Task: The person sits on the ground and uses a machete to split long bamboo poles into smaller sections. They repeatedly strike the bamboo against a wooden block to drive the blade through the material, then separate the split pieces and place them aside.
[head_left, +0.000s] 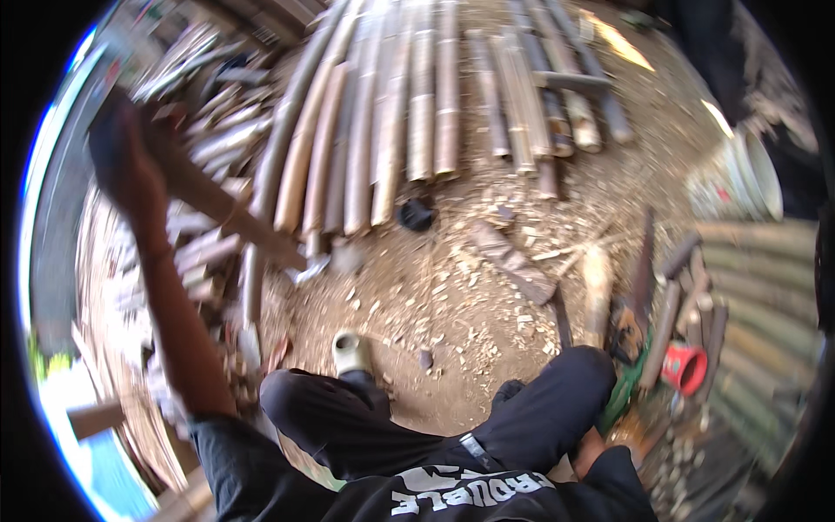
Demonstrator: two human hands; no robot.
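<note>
Raised at the far left, my left hand (pixel 143 178) is closed round a long brown pole (pixel 222 209), both smeared by motion. The pole slants down to the right, its lower end above the ground near a whitish blurred bit. Something dark shows at the hand's upper side; I cannot make out what it is. My right hand (pixel 588 452) is low beside my right thigh, partly hidden by leg and sleeve, so its fingers do not show clearly. Nearest it are a green object (pixel 624 393) and a handsaw (pixel 645 278).
Long bamboo poles (pixel 422 96) lie ahead, with more pieces (pixel 513 96) right of them. A wood block (pixel 511 261) sits among shavings. At right are a white bucket (pixel 726 178), a red cup (pixel 684 369) and bamboo slats (pixel 757 296). Wood pieces (pixel 230 139) are heaped left.
</note>
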